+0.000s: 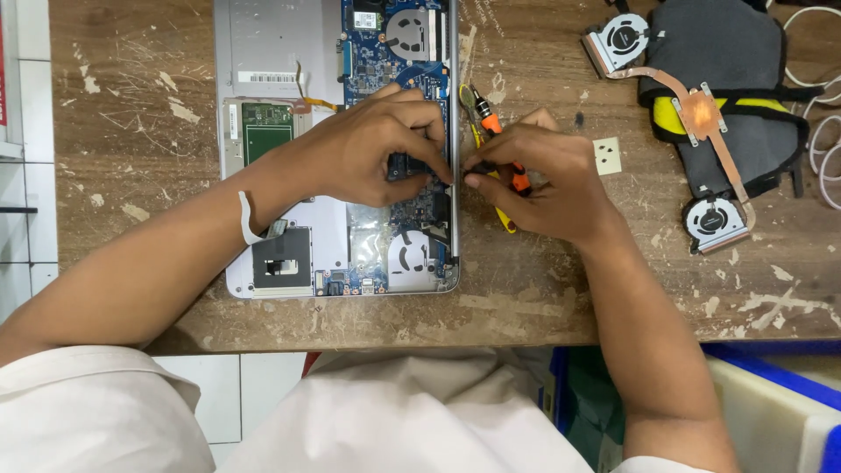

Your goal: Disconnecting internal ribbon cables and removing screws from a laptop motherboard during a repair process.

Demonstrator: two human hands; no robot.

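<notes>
**Hands at the laptop's edge**

While the scarred counter carries an opened laptop, its blue board lies bare. The left hand presses curled fingers onto the board; the right hand grips an orange-handled tool, tip at the laptop's edge. Judged mid-disassembly; a steady tip matters.

An opened silver laptop base lies flat at the upper middle of the frame, its cover off and a blue circuit board bared along its right side, with a round fan at the top and another near the bottom edge. An orange-handled screwdriver lies slanted just right of the laptop's right edge, its dark tip toward the top of the frame, crossing a yellow-handled tool beneath it.
</notes>
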